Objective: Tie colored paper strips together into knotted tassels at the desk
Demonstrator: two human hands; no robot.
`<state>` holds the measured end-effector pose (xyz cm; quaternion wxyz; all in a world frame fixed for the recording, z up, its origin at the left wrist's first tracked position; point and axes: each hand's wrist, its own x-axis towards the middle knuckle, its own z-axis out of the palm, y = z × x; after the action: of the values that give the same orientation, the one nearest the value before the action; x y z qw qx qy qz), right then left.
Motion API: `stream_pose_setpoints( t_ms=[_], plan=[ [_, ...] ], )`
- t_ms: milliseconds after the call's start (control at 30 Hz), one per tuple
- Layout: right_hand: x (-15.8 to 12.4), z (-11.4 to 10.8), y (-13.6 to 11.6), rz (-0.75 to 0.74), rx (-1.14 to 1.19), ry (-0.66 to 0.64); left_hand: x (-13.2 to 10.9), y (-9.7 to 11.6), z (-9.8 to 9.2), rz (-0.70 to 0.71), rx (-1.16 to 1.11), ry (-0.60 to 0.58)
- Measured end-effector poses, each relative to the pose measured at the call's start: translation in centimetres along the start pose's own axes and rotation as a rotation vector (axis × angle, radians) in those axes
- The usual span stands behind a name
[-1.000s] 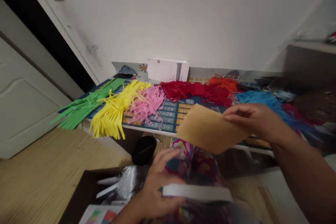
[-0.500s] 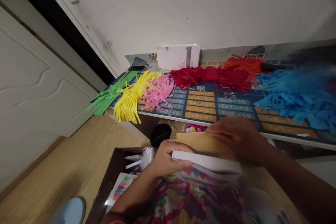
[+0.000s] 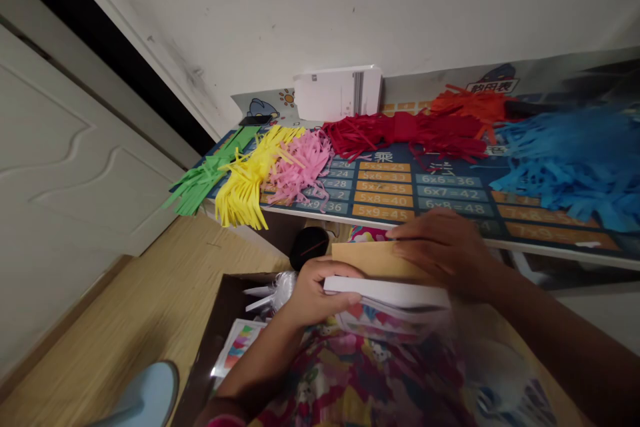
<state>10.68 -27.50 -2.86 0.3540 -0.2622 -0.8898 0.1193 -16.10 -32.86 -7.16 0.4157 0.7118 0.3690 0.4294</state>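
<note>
**Your hands meet over a tan kraft-paper sheet (image 3: pixel 377 260), above your floral lap.**

Just below that sheet, your left hand (image 3: pixel 313 300) clamps a white-edged paper bundle (image 3: pixel 385 292); your right hand (image 3: pixel 440 247) lies across the sheet, its grip hidden. Press evenly so the layers stay square. Beyond the sheet runs the edge of a blue multiplication-chart mat (image 3: pixel 380 197); left of it sits a brown cardboard box (image 3: pixel 210 347).

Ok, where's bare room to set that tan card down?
The times-table mat shows uncovered between the pink paper fringe and the blue paper fringe, below the red paper fringe. Wooden floor shows left of the cardboard box. Crowded: the mat's far edge, where fringes touch, and above the box, around the left hand and right hand.
</note>
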Motion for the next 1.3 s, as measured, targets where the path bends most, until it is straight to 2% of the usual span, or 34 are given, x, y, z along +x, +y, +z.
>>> stream_pose_setpoints(
  t_ms=[67, 167, 200, 233, 267, 367, 433, 500, 567, 700, 767, 800, 867, 933, 967, 1000, 1067, 1167, 1233, 1300],
  plan=[
    [-0.4, -0.4, 0.3, 0.071, 0.146, 0.119, 0.0, -0.3, -0.1, -0.035, -0.006, 0.017],
    [-1.8, -0.7, 1.1, 0.253, 0.456, 0.528, -0.1, -0.8, -0.3, -0.068, -0.034, 0.046],
    [-2.3, -0.6, 1.3, 0.313, 0.525, 0.64, -0.1, -1.0, -0.3, -0.075, -0.038, 0.05],
    [-2.8, -0.4, 1.4, 0.362, 0.576, 0.689, -0.1, -1.0, -0.4, -0.08, -0.037, 0.052],
    [-3.2, 0.0, 1.4, 0.409, 0.621, 0.662, -0.1, -1.1, -0.5, -0.084, -0.034, 0.053],
    [-3.7, 1.2, 0.4, 0.594, 0.749, 0.382, 0.0, -1.0, -0.8, -0.098, -0.016, 0.055],
    [-3.3, 1.6, -0.2, 0.688, 0.784, 0.276, 0.1, -1.0, -0.9, -0.091, -0.005, 0.047],
    [-2.3, 1.4, 0.1, 0.746, 0.74, 0.314, 0.1, -1.1, -0.9, -0.052, -0.002, 0.046],
    [-0.6, 0.7, 2.0, 0.766, 0.65, 0.472, 0.0, -1.4, -0.8, -0.007, -0.035, 0.067],
    [4.0, -2.2, 8.9, 0.772, 0.359, 0.869, -0.2, -2.5, -0.9, -0.066, -0.216, 0.102],
    [5.4, -3.5, 11.6, 0.818, 0.152, 0.917, -0.1, -2.9, -1.0, -0.128, -0.264, 0.117],
    [5.6, -3.8, 12.2, 0.839, 0.034, 0.929, -0.1, -3.1, -1.1, -0.154, -0.267, 0.125],
    [4.6, -3.2, 11.3, 0.795, -0.129, 0.923, 0.0, -3.5, -1.1, -0.183, -0.239, 0.146],
    [2.3, -1.0, 8.2, 0.621, -0.072, 0.816, 0.2, -4.0, -0.9, -0.183, -0.181, 0.17],
    [0.8, 0.4, 6.2, 0.536, 0.064, 0.672, 0.2, -4.3, -0.7, -0.179, -0.149, 0.181],
    [-0.7, 1.9, 4.2, 0.452, 0.211, 0.451, 0.4, -4.6, -0.5, -0.171, -0.127, 0.19],
    [-3.4, 4.7, 0.7, 0.412, 0.383, 0.288, 0.7, -4.9, -0.2, -0.156, -0.105, 0.168],
    [-5.5, 7.4, -1.7, 0.583, 0.471, 0.33, 1.5, -4.3, -0.1, -0.062, -0.032, 0.101],
    [-5.8, 8.1, -1.8, 0.666, 0.514, 0.378, 2.1, -3.3, -0.3, 0.073, 0.082, 0.03],
    [-5.9, 8.2, -1.6, 0.682, 0.555, 0.417, 2.7, -2.2, -0.4, 0.247, 0.219, -0.058]
  ],
)
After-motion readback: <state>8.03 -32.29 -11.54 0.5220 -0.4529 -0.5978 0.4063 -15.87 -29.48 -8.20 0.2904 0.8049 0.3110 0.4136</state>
